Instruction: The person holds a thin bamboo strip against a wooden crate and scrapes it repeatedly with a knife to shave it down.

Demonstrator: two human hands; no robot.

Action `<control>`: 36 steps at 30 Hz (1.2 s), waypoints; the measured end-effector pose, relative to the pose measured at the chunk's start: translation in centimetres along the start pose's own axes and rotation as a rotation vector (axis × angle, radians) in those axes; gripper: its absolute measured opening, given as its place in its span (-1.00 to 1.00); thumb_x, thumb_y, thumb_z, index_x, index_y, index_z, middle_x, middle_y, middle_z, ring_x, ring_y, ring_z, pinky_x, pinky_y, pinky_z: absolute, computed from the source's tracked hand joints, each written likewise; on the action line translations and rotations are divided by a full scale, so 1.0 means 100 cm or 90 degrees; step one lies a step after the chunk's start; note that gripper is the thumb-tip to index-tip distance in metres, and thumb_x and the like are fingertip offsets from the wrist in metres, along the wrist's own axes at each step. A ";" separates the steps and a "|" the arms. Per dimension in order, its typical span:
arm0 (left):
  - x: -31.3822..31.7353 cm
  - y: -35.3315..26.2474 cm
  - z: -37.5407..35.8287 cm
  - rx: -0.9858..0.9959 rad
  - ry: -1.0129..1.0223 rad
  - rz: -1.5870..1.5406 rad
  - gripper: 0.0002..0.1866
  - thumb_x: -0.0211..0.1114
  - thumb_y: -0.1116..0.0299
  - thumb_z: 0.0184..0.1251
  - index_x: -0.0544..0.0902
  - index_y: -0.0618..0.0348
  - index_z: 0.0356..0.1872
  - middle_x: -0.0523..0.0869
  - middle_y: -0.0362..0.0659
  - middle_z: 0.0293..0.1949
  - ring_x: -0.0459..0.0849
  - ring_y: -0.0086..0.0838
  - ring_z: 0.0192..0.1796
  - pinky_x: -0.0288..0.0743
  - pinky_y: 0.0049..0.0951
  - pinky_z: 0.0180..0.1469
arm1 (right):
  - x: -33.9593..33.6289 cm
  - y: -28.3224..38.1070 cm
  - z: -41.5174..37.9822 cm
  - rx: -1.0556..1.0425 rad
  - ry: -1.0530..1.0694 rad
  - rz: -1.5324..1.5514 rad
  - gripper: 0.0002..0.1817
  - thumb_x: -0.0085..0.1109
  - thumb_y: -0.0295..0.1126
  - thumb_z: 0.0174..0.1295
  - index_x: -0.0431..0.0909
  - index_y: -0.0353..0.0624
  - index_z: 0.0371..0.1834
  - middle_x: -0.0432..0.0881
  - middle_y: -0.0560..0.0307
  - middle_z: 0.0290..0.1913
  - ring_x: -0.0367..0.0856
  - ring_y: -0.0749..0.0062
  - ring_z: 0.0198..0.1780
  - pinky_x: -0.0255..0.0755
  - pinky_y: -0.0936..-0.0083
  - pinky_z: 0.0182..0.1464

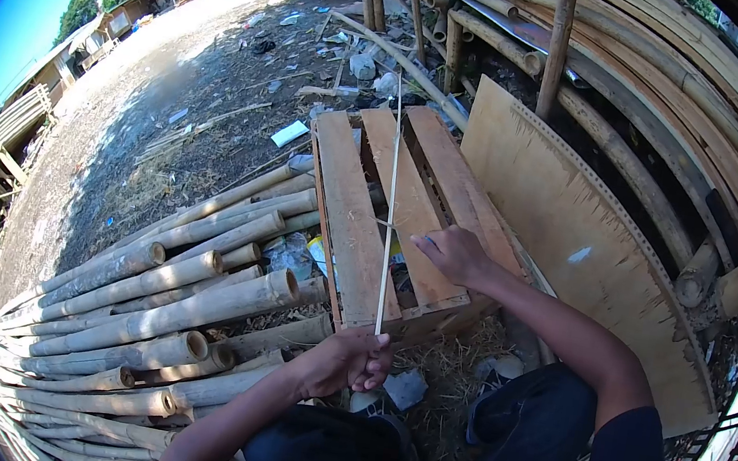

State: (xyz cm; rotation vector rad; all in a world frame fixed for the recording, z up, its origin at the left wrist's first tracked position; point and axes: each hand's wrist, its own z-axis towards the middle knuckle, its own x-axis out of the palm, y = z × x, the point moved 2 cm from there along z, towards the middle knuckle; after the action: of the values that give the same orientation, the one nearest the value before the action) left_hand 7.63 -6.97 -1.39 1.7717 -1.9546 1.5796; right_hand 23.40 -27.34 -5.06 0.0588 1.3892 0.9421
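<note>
A long, thin pale strip [383,270], which looks like split bamboo, runs lengthwise over a slatted wooden crate [346,190]. My left hand [346,359] is closed on its near end, just off the crate's front edge. Over the crate's middle slats, to the right of the strip, my right hand [455,254] is curled closed with the thumb side toward it. A small bluish spot shows at that thumb, and I cannot tell what the fingers hold. A short thin mark crosses the strip level with this hand.
Cut bamboo poles [177,321] lie stacked to the left, their ends near the crate. A plywood sheet [574,250] leans at the right, beside racked long poles and boards [691,87]. Litter [364,65] covers the ground beyond. My knees [542,406] are close below the crate.
</note>
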 end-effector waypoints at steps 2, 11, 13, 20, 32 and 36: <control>-0.002 0.001 0.003 -0.009 -0.015 0.020 -0.82 0.09 0.16 0.54 0.42 0.00 -0.22 0.39 -0.33 -0.48 0.46 -0.60 -0.51 0.16 -0.66 -0.59 | 0.007 0.010 -0.010 0.035 0.005 0.024 -0.34 -0.13 0.04 0.47 0.57 -0.33 -0.59 0.54 -0.28 -0.60 0.59 -0.20 -0.47 0.40 0.01 -0.33; -0.017 0.000 0.002 0.014 -0.022 -0.022 -0.80 0.07 0.17 0.55 0.40 0.01 -0.26 0.37 -0.34 -0.49 0.44 -0.62 -0.51 0.15 -0.68 -0.61 | 0.010 0.074 -0.035 -0.092 0.166 0.236 -0.39 -0.14 0.00 0.49 0.55 -0.32 -0.54 0.48 -0.24 -0.66 0.54 -0.15 -0.52 0.38 0.09 -0.33; -0.013 -0.003 0.000 0.028 -0.006 -0.060 -0.80 0.06 0.17 0.56 0.40 0.01 -0.27 0.37 -0.34 -0.48 0.42 -0.61 -0.52 0.16 -0.66 -0.61 | 0.013 0.070 -0.032 -0.126 0.142 0.184 -0.40 -0.12 0.00 0.47 0.56 -0.29 -0.56 0.49 -0.21 -0.66 0.55 -0.15 -0.52 0.40 0.09 -0.33; -0.019 0.003 0.007 0.035 -0.051 -0.085 -0.79 0.05 0.16 0.57 0.41 0.02 -0.26 0.37 -0.34 -0.48 0.43 -0.59 -0.49 0.22 -0.67 -0.56 | 0.028 0.049 -0.018 -0.226 0.083 0.068 -0.43 0.00 0.03 0.40 0.51 -0.18 -0.66 0.47 -0.13 -0.70 0.52 -0.14 -0.58 0.36 0.09 -0.45; 0.009 -0.002 -0.005 0.022 0.010 -0.015 -0.79 0.02 0.15 0.58 0.38 0.02 -0.22 0.37 -0.31 -0.47 0.48 -0.49 -0.47 0.34 -0.56 -0.47 | -0.012 -0.045 0.023 -0.050 -0.070 -0.054 -0.34 -0.11 0.07 0.45 0.58 -0.32 -0.59 0.53 -0.23 -0.64 0.58 -0.21 -0.51 0.42 0.04 -0.35; -0.007 -0.010 0.003 0.056 0.001 -0.063 -0.77 -0.01 0.12 0.59 0.39 0.03 -0.20 0.38 -0.30 -0.46 0.48 -0.55 -0.50 0.29 -0.64 -0.53 | -0.006 0.021 -0.005 0.043 0.079 0.032 -0.28 -0.16 0.10 0.46 0.58 -0.38 -0.56 0.54 -0.31 -0.59 0.60 -0.21 -0.43 0.41 0.02 -0.25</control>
State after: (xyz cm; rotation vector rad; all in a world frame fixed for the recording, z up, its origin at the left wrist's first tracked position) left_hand 8.83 -6.50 -1.41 1.8680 -1.7926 1.6576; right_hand 21.93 -26.59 -3.59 0.0875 1.5406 0.9542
